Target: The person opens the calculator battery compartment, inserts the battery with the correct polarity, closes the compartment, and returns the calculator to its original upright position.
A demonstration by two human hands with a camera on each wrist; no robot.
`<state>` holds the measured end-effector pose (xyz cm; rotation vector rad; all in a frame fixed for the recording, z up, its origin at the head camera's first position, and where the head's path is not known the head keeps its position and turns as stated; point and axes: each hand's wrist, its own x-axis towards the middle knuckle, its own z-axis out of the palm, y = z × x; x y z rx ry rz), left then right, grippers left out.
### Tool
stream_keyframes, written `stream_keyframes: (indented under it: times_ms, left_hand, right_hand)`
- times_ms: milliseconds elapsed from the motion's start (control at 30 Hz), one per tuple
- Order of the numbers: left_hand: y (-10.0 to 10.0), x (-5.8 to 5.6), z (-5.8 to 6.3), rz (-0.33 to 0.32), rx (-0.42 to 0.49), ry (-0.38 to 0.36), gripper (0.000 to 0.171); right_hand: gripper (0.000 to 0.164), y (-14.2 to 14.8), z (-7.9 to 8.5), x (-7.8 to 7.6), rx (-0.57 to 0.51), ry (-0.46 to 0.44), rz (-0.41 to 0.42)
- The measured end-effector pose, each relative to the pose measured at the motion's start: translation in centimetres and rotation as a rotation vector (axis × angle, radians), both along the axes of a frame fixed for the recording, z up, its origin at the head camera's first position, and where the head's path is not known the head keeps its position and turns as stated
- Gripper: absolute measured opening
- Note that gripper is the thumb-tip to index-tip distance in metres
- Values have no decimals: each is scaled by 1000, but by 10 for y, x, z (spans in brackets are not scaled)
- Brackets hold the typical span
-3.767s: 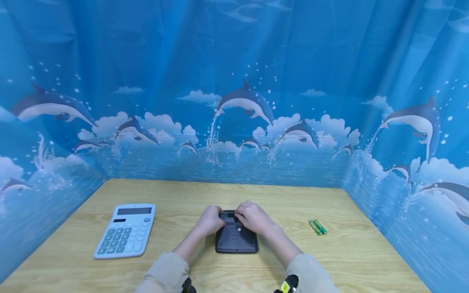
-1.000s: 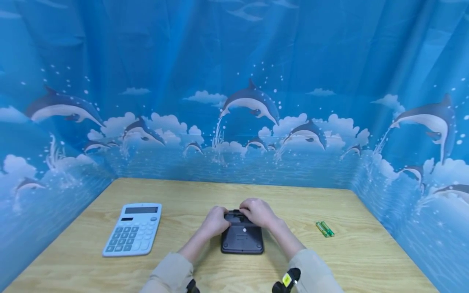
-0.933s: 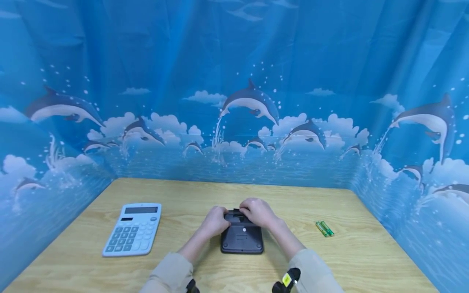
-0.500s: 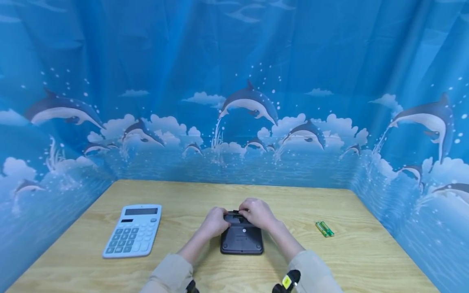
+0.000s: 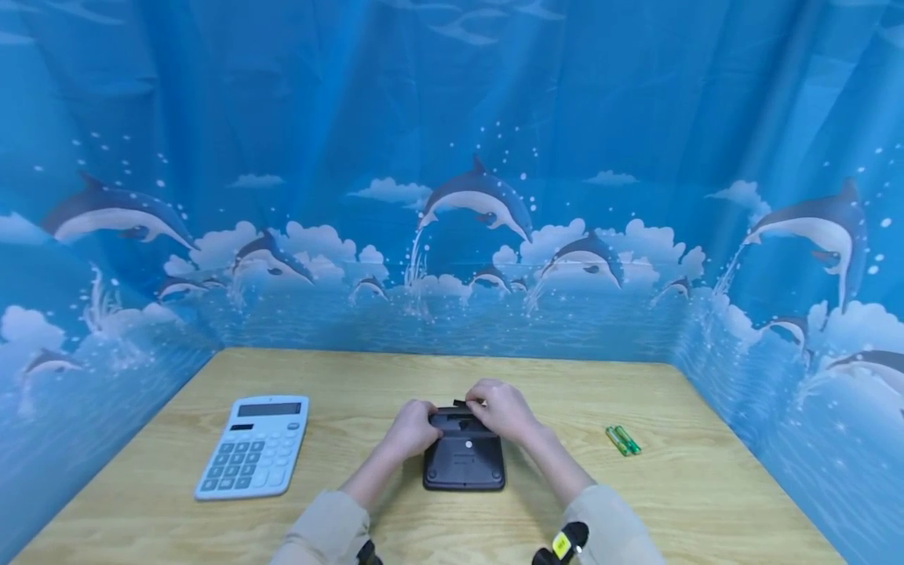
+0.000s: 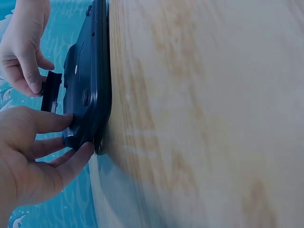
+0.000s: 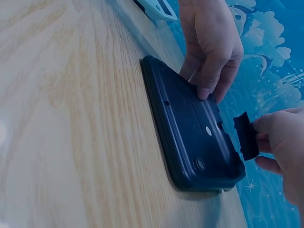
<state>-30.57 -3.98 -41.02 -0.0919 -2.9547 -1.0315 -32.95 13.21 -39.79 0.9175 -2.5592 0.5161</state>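
A black calculator [image 5: 463, 464] lies face down on the table, its back with rubber feet and a battery compartment showing. My left hand [image 5: 411, 428] grips its far left corner, thumb on the back and fingers round the edge, as the left wrist view shows. Between thumb and fingers my right hand [image 5: 503, 410] pinches a small black battery cover [image 7: 246, 137]. In both wrist views the cover is apart from the calculator, just off its far edge. Two green batteries [image 5: 624, 441] lie side by side to the right of the hands.
A light blue calculator [image 5: 254, 447] lies face up on the left of the wooden table [image 5: 339, 377]. Behind and at both sides hangs a blue curtain [image 5: 452, 102] printed with dolphins.
The right hand has lifted the battery cover away from the calculator's far edge. The left hand keeps its hold on the corner. Batteries and light blue calculator stay in place.
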Motion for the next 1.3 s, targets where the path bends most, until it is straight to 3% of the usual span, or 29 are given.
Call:
stream_keyframes:
  times_ms: [433, 867, 1300]
  left_hand:
    - [1, 3, 0, 2, -10, 8, 37]
    - [-3, 1, -3, -17, 17, 25, 38]
    - [-1, 3, -3, -10, 12, 22, 36]
  right_hand:
    - [7, 16, -6, -2, -25, 85, -39]
    - [5, 48, -12, -3, -24, 36, -254]
    - [5, 73, -19, -5, 27, 83, -309]
